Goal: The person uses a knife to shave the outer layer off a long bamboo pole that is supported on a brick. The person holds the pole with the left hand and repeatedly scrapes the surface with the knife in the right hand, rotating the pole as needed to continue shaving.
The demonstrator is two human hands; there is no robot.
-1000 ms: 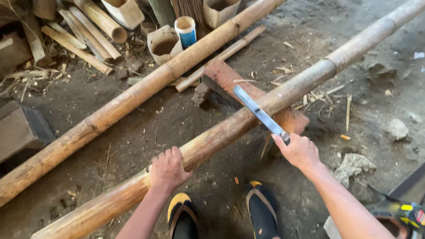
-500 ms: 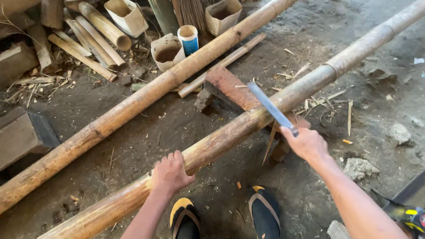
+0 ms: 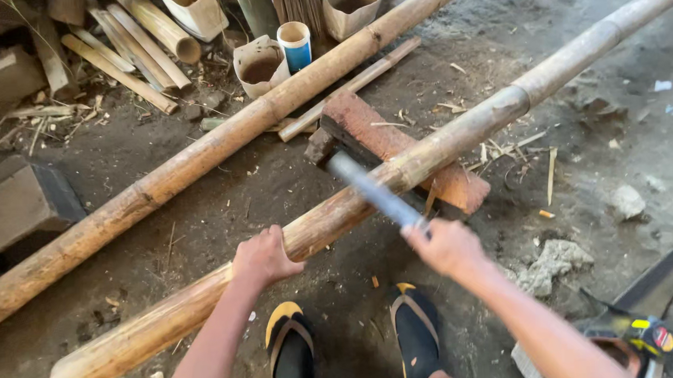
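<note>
Dirt floor (image 3: pixel 276 191), hands (image 3: pixel 262 258) on bamboo pole (image 3: pixel 455 135).

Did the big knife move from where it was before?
Yes. The blade has swung down toward the near bamboo pole, over the reddish wood block; it's motion-blurred.
</note>
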